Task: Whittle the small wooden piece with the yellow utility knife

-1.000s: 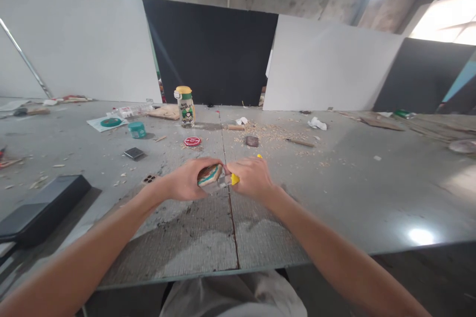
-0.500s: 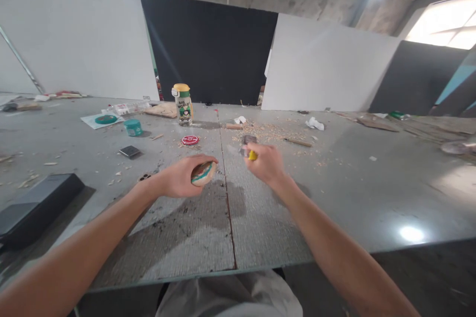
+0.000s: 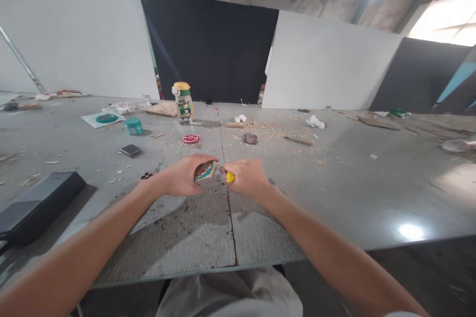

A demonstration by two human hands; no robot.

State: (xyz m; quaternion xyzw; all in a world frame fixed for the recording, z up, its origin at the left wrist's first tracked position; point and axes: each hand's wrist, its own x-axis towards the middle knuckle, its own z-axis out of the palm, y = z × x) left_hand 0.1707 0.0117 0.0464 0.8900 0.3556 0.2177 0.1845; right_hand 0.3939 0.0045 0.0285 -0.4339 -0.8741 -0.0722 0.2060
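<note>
The person's left hand is curled snugly round a small pale block, seemingly wooden and streaked with teal and brown, gripping it from the nine o'clock side, I'd guess so that the end facing three o'clock is left bare. That end points at the right hand, whose fingers are closed on a yellow-handled tool; a glassy-looking part of it juts toward nine o'clock, too blurred from here for me to tell plastic from metal, or whether it touches the pale block. Both hands appear raised off the grey table, close together over its dark seam, which puts block and tool face to face in easy sight. Taking the hands as the dial's middle, a smooth, clear-sided bottle with a yellow lid stands upright at eleven, well back, where an elbow would hardly catch it; a flat, round red disc lies nearer, also around eleven. A squat teal jar sits at ten, and a long, matt black case rests between eight and nine. At one o'clock lies a dull brown block with rounded corners, beside crumbly, pale chips; a slim stick lies at two. Under the hands the tabletop looks ribbed and dark-stained.
</note>
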